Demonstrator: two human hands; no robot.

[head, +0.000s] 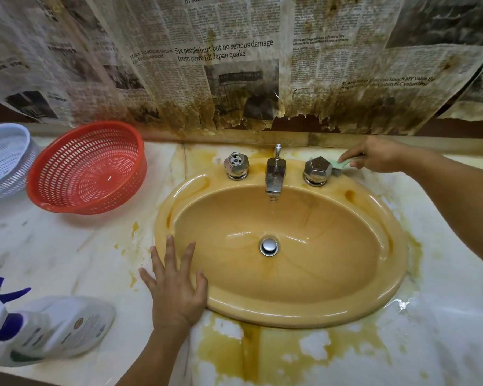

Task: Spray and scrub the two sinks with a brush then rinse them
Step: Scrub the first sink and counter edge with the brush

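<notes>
While right hand [374,158] grips brush [343,163] by knob [317,169], left hand [176,288] (flat) on sink [290,316]

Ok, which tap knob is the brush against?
The knob right of the spout, with the closed top; the brush in the right hand touches it. The other knob is open-topped.

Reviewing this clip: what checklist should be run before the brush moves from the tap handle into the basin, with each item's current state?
1. Brush gripped by right hand: ok, at the right tap handle.
2. Left hand braced flat on sink rim: ok.
3. Spray bottle nearby: ok, lying on the counter, left.
4. Spout running: cannot tell.
5. Drain plug open: cannot tell.
6. Counter stain-free: not ok, brown stains around the sink.
</notes>
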